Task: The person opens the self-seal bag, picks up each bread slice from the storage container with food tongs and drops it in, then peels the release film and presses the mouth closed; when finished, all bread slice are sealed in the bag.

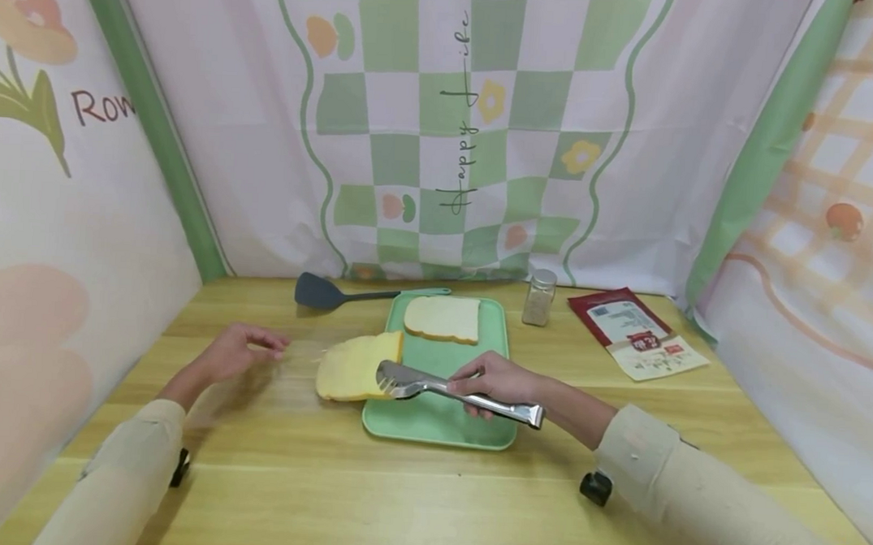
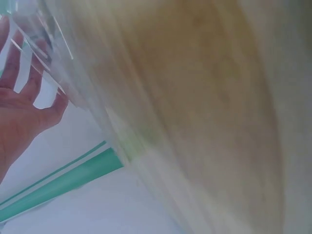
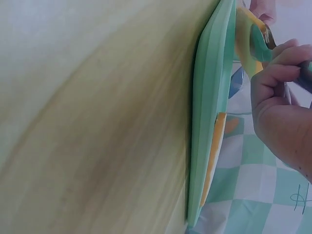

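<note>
My right hand (image 1: 501,381) grips metal tongs (image 1: 468,396). The tongs' head overlaps the right part of a yellowish bread slice (image 1: 359,371), which sticks out past the tray's left edge. Another, whiter bread slice (image 1: 443,318) lies on the far part of the green tray (image 1: 437,431). To the left, my left hand (image 1: 235,355) reaches in with relaxed, fairly straight fingers. In the left wrist view those fingers (image 2: 34,83) are seen at a clear, see-through thing (image 2: 53,53), whose kind I cannot tell.
A dark-headed spatula (image 1: 322,292) lies behind the tray, its pale green handle pointing right. A lidded glass jar (image 1: 539,297) stands at the back right. Beyond it lies a red and cream packet (image 1: 639,334). Printed cloth (image 1: 252,134) hangs at the back and both sides.
</note>
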Available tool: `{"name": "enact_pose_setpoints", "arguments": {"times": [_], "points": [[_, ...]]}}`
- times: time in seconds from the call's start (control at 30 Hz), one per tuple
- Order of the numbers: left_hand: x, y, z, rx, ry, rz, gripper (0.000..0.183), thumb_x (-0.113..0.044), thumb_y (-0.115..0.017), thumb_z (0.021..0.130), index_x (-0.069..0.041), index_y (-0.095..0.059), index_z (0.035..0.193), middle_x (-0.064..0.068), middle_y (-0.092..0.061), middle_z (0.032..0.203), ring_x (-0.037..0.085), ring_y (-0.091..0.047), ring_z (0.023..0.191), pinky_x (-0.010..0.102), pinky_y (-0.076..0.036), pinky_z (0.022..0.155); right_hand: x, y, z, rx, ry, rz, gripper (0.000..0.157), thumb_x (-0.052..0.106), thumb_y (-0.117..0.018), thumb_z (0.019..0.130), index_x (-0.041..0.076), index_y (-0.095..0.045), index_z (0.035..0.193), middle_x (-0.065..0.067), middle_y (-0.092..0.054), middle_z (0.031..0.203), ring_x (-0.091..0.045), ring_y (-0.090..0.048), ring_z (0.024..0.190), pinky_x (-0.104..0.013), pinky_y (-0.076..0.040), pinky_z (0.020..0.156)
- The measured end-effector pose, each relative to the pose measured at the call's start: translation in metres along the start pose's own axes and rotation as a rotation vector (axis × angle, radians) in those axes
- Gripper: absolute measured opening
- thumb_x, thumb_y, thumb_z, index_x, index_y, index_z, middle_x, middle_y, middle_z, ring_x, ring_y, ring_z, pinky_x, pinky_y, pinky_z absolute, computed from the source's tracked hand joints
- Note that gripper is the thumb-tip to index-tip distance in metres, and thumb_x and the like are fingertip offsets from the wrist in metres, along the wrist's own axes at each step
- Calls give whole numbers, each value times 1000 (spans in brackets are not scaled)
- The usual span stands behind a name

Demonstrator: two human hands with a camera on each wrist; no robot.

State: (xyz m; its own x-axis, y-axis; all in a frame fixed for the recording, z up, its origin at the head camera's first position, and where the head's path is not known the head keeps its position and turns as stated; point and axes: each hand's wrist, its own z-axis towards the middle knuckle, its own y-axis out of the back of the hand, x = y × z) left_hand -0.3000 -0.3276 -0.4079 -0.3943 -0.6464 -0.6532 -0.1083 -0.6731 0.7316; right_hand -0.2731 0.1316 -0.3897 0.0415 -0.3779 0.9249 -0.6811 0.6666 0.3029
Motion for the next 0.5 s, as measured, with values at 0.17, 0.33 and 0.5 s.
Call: {"name": "enact_pose_setpoints", "arguments": {"times": [0.17,0.33,0.5], "points": [[-1,-1,1,-13,-10,10,10,-7,-74,88,1,-75,93,19,-71,114,40,-65,108,58,-46,97,-1,3,-2,1,19,52,39,16,-62,98,-12,-61,125,-5,-64,60,-6,-55,43,-20,-47,43],[-1,-1,2,-20,-6,3,8,-5,-74,87,2,-75,91,20,-70,115,43,-63,110,60,-43,99,-1,3,-4,-15,30,93,38,14,-59,99,-14,-59,125,-4,-64,61,-6,-54,44,-19,-47,44],[-3,-1,2,-24,3,-43,8,-2,-73,87,4,-74,92,22,-69,116,45,-62,111,61,-41,101,-4,-1,-2,-5,32,78,37,15,-61,98,-13,-62,123,-4,-64,61,-6,-55,44,-20,-47,44]]}}
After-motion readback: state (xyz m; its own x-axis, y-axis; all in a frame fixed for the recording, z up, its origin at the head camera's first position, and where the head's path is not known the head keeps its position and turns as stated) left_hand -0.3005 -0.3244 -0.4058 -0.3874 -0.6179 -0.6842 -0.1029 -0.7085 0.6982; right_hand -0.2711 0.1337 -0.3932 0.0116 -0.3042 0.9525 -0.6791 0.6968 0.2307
